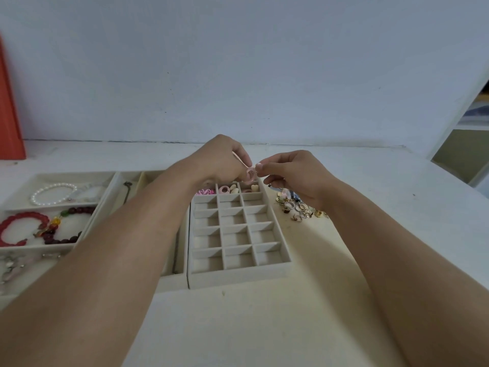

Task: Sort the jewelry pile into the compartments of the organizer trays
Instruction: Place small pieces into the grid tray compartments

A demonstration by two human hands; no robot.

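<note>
A small pink ring hangs between my two hands above the far end of the beige grid tray. My left hand pinches the ring with curled fingers. My right hand pinches it from the other side with thumb and forefinger. The tray's far row holds a pink ornament, a pink ring with beige pieces and a beige heart; its other cells hold nothing. The jewelry pile of small gold and silver rings lies on the table under my right hand.
A wider tray at the left holds a pearl bracelet, a red bracelet and a dark bead bracelet. A thin chain lies in a narrow slot. An orange object stands far left against the wall.
</note>
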